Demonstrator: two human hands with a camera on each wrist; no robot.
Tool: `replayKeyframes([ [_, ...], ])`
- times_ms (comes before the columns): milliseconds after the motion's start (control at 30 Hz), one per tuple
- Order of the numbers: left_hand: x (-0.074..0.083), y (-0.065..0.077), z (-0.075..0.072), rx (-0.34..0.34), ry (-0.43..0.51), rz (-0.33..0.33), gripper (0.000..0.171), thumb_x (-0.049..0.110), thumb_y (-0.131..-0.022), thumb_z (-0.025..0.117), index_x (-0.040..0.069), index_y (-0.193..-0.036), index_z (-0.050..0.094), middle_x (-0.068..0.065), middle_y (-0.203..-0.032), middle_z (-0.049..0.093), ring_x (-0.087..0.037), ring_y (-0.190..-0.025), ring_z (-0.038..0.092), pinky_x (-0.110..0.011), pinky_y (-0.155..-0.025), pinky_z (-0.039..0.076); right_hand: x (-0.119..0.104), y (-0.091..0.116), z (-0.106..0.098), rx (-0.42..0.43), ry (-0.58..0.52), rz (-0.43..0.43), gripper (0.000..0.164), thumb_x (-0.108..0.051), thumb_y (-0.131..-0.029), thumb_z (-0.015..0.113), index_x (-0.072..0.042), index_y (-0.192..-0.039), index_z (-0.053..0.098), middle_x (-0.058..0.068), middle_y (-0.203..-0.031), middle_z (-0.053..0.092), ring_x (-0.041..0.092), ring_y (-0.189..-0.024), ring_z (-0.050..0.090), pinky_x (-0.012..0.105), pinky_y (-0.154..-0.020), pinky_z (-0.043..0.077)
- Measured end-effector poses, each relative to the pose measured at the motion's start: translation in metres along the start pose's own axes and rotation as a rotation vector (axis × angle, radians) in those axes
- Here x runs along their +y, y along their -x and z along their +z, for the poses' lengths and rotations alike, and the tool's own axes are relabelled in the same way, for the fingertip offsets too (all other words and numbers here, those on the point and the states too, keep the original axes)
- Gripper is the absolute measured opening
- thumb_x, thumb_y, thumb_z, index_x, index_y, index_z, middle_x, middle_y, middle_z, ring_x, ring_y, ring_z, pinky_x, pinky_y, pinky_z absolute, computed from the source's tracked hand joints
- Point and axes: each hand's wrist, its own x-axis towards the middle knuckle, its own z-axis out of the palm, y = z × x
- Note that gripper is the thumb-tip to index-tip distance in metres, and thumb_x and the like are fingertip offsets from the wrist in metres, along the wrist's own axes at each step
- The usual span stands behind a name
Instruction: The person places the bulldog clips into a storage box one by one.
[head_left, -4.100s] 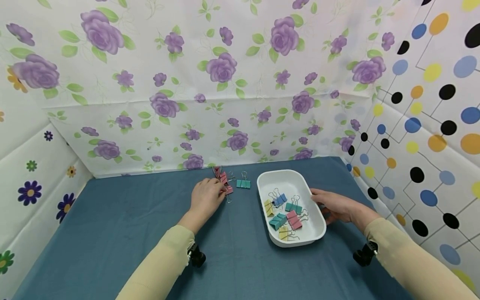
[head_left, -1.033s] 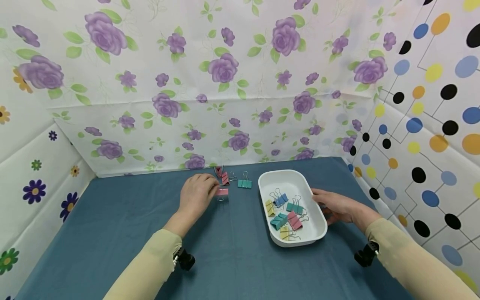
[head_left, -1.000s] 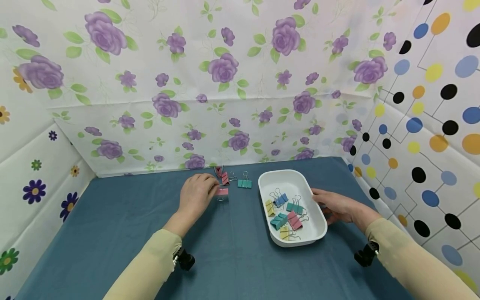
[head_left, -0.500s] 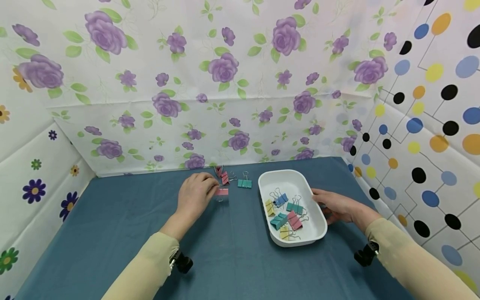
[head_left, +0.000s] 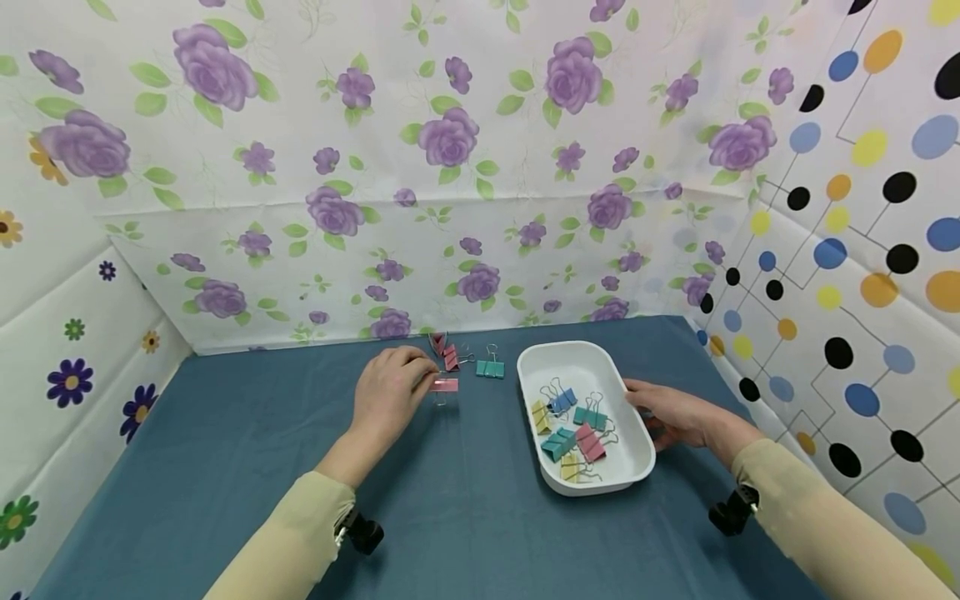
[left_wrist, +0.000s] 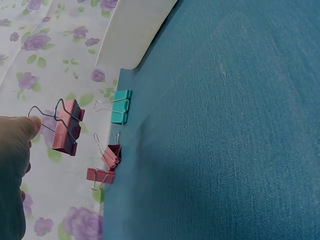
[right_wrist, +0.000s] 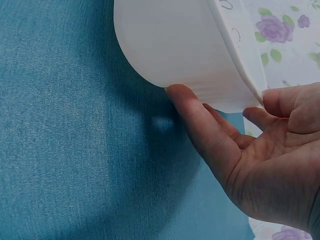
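My left hand (head_left: 390,390) pinches a pink binder clip (left_wrist: 68,127) by its wire handle and holds it up above the table. In the head view the clip's spine shows just right of the fingertips. Beyond it lie two more pink binder clips (left_wrist: 101,175), close together, and a teal binder clip (head_left: 490,369). My right hand (head_left: 671,414) grips the right side of a white plastic tray (head_left: 633,433), with fingers at its rim and against its lower wall. Inside the tray are several binder clips: a blue clip (head_left: 562,401), a pink clip (head_left: 589,442), and teal and yellow ones.
Blue cloth (head_left: 465,525) covers the table. A flowered sheet (head_left: 420,250) hangs along the back edge, and a dotted sheet (head_left: 847,333) stands on the right. Black wrist cameras sit on both sleeves.
Since the oldest frame, my left hand has drawn the pink clip away from the group, leftward and up. Over the last second it barely moves. My right hand stays on the tray.
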Motion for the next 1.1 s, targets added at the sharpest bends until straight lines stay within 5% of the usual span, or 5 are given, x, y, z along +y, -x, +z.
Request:
replayKeyframes([
  [1100, 0.012, 0.002, -0.018, 0.030, 0.007, 0.029, 0.008, 0.025, -0.082, 0.073, 0.024, -0.089, 0.072, 0.005, -0.098, 0.060, -0.019, -0.093, 0.054, -0.039, -0.084, 0.045, 0.002, -0.001, -0.001, -0.007, -0.004, 0.000, 0.055, -0.036, -0.099, 0.043, -0.032, -0.148, 0.020, 0.016, -0.133, 0.042, 0.035, -0.102, 0.056, 0.052, -0.070, 0.052],
])
